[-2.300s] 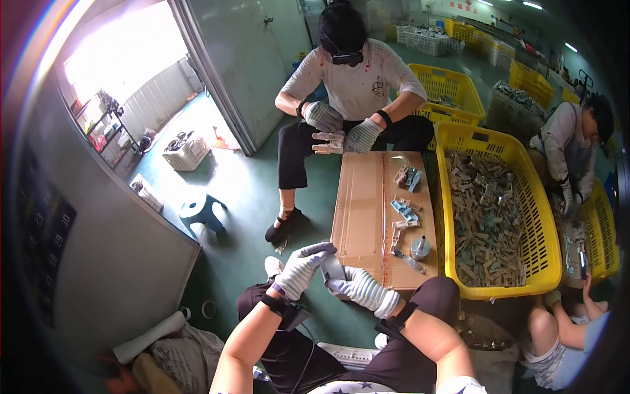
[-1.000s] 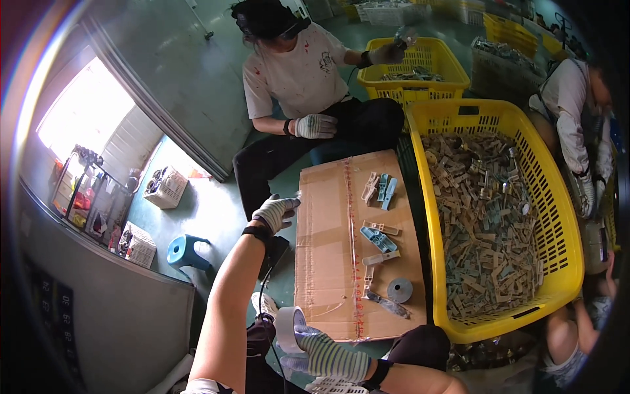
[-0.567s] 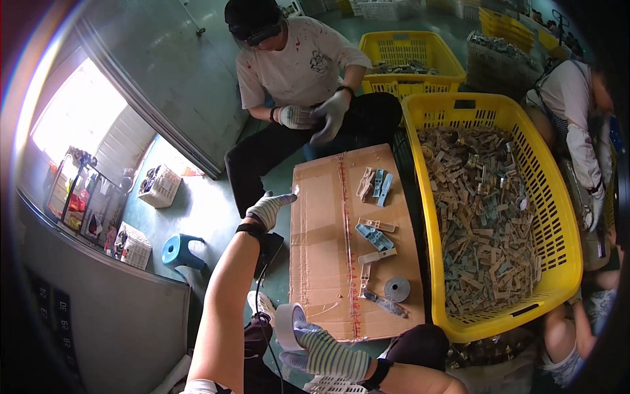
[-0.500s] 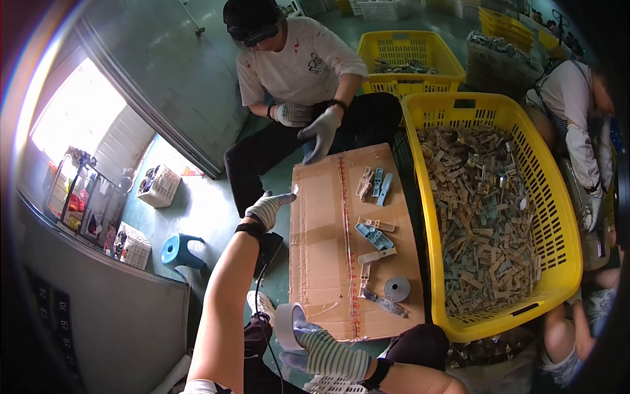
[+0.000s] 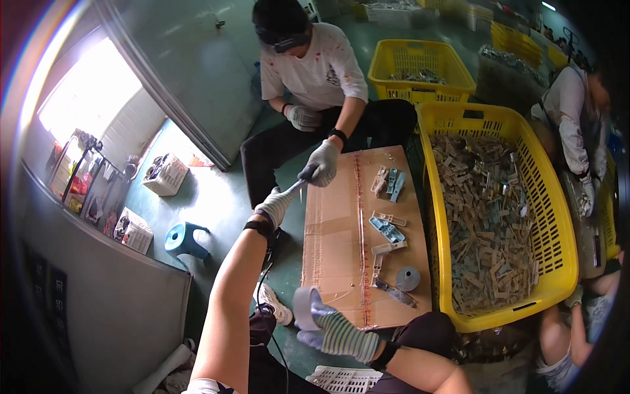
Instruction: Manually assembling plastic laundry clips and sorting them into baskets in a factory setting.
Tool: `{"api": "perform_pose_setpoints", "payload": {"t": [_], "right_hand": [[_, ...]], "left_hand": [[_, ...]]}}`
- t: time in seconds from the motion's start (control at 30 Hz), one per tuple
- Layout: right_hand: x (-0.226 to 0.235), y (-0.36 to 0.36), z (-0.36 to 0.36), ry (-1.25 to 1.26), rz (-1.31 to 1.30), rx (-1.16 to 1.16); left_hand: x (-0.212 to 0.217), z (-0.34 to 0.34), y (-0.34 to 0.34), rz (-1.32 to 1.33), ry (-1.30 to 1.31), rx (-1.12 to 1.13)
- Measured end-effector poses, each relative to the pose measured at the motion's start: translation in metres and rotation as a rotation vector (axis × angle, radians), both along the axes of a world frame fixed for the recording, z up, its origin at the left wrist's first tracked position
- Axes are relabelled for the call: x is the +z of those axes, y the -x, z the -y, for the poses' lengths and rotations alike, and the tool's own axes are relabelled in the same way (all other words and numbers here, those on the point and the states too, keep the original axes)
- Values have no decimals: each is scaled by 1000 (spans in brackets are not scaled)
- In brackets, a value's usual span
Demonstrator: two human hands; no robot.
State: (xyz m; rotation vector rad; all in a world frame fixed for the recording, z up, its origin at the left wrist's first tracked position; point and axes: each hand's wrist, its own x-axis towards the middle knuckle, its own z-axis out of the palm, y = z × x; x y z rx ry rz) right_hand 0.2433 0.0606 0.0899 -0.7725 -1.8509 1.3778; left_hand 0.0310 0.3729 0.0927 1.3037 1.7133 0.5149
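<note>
Tape roll [image 5: 302, 308] wants steadying in the right hand [image 5: 345, 336], fingers holding its ring, while the left hand [image 5: 276, 205], whose grip I cannot tell, should meet the co-worker's hand [image 5: 323, 163] gently.

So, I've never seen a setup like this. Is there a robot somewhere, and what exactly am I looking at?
No robot here, just a person at work. You see through a wide camera worn on their head, looking down, which is why straight edges bend near the rim.

The left hand and right hand are both in gloves. The right one holds a pale roll, probably tape. The left one reaches out to a co-worker's gloved hand; whether it grips anything is hard to tell.

On the cardboard box lie blue and beige parts and a grey round piece. Beside it, a yellow basket is heaped with small pieces.
</note>
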Motion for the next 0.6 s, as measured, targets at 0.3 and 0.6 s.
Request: {"api": "perform_pose_setpoints", "payload": {"t": [0.3, 0.6], "right_hand": [[-17, 33, 79, 571, 7, 76], [-86, 74, 103, 786, -292, -63]], "left_hand": [[53, 192, 24, -50, -46, -124], [-41, 358, 44, 575, 131, 24]]}}
